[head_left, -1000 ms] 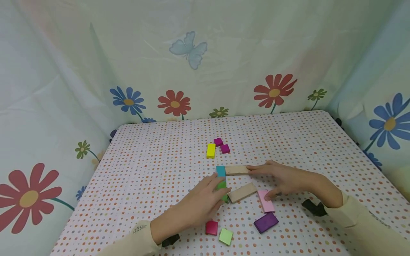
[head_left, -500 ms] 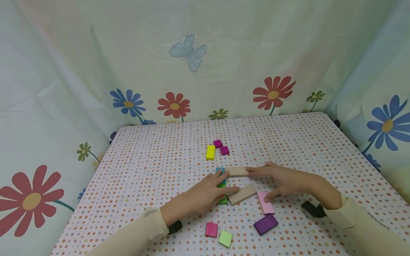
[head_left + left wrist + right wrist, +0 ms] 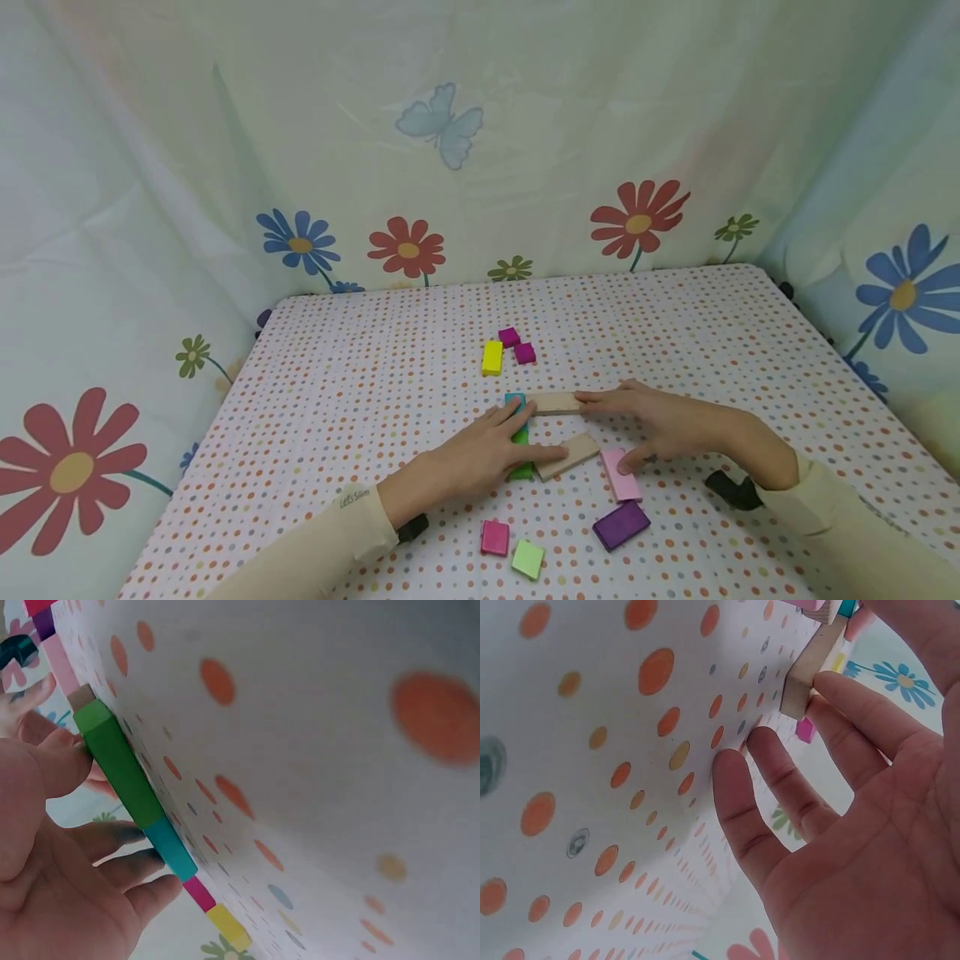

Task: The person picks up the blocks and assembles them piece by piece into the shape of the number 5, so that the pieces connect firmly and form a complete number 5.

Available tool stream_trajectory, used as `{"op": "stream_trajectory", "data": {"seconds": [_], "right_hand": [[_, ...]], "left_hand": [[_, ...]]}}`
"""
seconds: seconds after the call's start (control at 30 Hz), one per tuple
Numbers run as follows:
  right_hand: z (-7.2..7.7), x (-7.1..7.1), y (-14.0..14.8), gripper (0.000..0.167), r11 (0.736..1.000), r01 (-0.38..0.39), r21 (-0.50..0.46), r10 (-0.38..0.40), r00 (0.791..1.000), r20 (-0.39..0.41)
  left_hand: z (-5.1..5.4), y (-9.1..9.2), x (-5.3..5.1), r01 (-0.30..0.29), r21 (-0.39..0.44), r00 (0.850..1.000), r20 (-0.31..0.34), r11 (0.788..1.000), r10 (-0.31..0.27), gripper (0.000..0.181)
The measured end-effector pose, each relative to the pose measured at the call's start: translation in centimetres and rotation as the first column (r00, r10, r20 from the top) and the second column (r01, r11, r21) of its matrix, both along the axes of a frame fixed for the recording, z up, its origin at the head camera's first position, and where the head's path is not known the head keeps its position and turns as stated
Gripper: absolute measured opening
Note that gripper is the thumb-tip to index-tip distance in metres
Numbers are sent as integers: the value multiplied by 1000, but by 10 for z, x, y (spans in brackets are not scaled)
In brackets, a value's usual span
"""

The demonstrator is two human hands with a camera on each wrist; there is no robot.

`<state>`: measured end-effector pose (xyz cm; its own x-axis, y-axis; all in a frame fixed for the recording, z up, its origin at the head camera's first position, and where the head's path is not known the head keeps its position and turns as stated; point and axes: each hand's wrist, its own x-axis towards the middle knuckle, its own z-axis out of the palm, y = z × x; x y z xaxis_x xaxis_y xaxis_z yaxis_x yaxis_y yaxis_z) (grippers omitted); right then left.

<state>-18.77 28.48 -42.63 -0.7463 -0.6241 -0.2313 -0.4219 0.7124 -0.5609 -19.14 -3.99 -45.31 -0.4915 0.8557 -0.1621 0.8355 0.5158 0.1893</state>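
As I read it, the step in hand is squaring parts edge to edge on the dotted tablecloth (image 3: 375, 358). L hand (image 3: 480, 450) is spread, fingers loosely extended at the blue block (image 3: 515, 398) and green block (image 3: 522, 472), thumb laid over the angled wooden block (image 3: 577, 456); it pinches nothing I can see. R hand (image 3: 667, 421) is likewise spread: forefinger at the right end of the straight wooden block (image 3: 555, 402), thumb on the pink block (image 3: 615, 471), neither gripped. The blue block sits at the straight wooden block's left end; the angled wooden block runs btwn green block and pink block, w/ the purple block (image 3: 622, 525) at the latter's near end. For a clean joint, I'd use L fingers as a fence and nudge w/ R forefinger along the straight wooden block's length, min. force. Caution: excess thumb load prob. rotates the angled wooden block or shifts the pink block. Check seams before lifting off.
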Motion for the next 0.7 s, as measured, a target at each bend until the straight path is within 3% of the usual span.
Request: {"op": "stream_trajectory", "data": {"seconds": [0.23, 0.7], "right_hand": [[2, 0, -2, 91, 999, 4, 45, -4, 1000, -7], [6, 4, -6, 91, 1000, -12, 24, 12, 999, -33]], "left_hand": [[0, 0, 1, 5, -5, 1000, -22, 1000, -5, 56], [1, 0, 1, -12, -30, 999, -36, 999, 11, 57]]}}
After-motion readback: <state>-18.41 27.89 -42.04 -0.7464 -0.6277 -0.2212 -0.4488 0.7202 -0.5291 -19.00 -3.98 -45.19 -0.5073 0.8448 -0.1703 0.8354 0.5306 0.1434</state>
